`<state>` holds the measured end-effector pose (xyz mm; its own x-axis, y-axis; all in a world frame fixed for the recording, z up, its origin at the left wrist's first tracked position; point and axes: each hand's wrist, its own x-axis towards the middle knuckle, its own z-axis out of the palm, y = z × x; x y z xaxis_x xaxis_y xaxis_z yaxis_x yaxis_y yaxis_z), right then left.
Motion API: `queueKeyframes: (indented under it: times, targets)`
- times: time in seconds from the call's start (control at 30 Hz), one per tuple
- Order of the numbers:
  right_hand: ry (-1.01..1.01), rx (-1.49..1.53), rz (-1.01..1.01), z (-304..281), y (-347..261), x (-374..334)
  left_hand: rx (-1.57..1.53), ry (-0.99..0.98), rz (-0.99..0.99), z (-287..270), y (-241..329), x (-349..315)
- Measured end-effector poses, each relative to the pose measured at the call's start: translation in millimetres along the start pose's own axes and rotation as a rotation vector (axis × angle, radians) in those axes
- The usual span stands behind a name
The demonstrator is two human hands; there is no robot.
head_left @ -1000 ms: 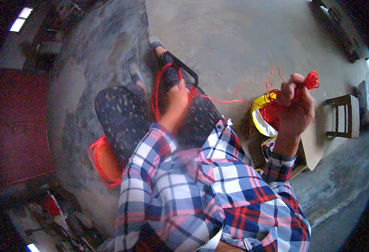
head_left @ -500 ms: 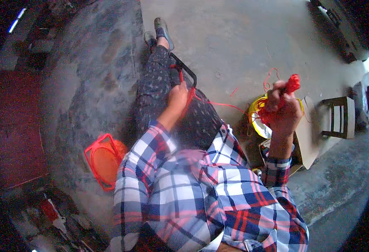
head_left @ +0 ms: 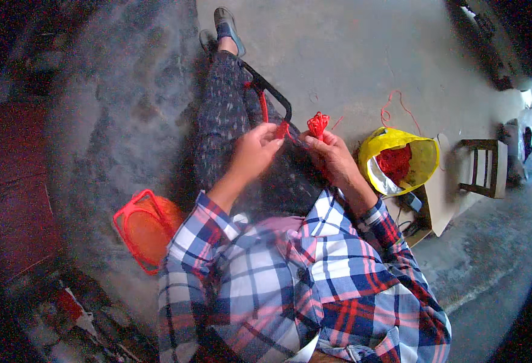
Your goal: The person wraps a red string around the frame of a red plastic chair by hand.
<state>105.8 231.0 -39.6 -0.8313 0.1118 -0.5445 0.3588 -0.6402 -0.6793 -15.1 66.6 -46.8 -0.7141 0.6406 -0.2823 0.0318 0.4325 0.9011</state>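
Above my legs, my left hand (head_left: 255, 151) is closed at the near end of a black bent frame (head_left: 271, 92), with red cord in its fingers. A strip of red cord (head_left: 262, 103) is wrapped along part of that frame. My right hand (head_left: 337, 160) is closed round a small looped bundle of red cord (head_left: 318, 123), whose loops stick up above the thumb. The two hands are close together but apart. Right of my right hand stands a yellow bag (head_left: 428, 158) with its mouth open and more red cord (head_left: 394, 164) inside.
An orange-red framed object (head_left: 151, 227) stands left of my left arm. Beside the yellow bag is an open cardboard box (head_left: 443, 209), with a small wooden stool (head_left: 490, 169) further right. Loose red cord (head_left: 387, 114) lies on the concrete floor (head_left: 332, 54).
My right hand has moved left and down from above the yellow bag to beside my left hand, carrying the red cord bundle. The bag's mouth now shows.
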Motion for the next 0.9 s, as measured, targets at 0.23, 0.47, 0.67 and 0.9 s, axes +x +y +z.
queueKeyframes:
  times: [0.23, 0.47, 0.67, 0.9]
  targets:
    - [0.001, -0.091, -0.106, 2.2, 8.6, 15.6, -0.113, -0.08, -0.009, 8.6, -5.9, 7.0]
    - [-0.011, -0.164, -0.101, 4.3, 5.0, 2.1, -0.075, 0.021, 0.018, 14.5, -1.7, 5.4]
    - [-0.049, 0.067, -0.037, -2.2, -0.1, -9.5, -0.001, 0.051, 0.031, 17.7, -7.5, 5.7]
    - [-0.018, -0.113, -0.097, 16.2, -20.4, -21.8, 0.133, 0.28, 0.201, 28.0, 19.1, 1.4]
